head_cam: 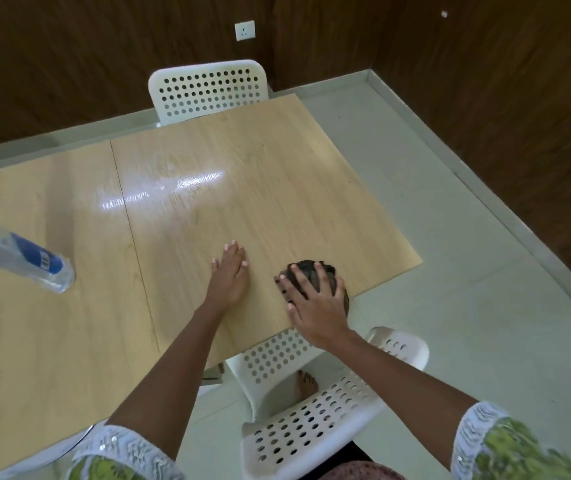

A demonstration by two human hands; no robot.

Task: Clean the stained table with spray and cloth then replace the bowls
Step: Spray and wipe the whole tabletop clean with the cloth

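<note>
Fingers (325, 275) of the right hand (315, 306) spread and curl over a dark wadded cloth (306, 271), pressing it onto the wooden counter (242, 188) near its front right corner. Just beside it, the left hand (226, 275) lies flat on the counter with its fingers straight and together, holding nothing. Below the hands, a white perforated chair (311, 420) stands at the counter's near edge, and a bare foot (306, 382) shows through it on the pale floor (467, 306). Well apart to the left, a clear plastic bottle (17, 254) with a blue label appears tilted at the picture's edge; whether it is a spray bottle cannot be told. Farther off, a glossy patch shines on the counter, and a second white perforated chair (207, 91) stands at the far side, against a dark wood-panelled wall (69, 57) with a white socket (244, 30).
</note>
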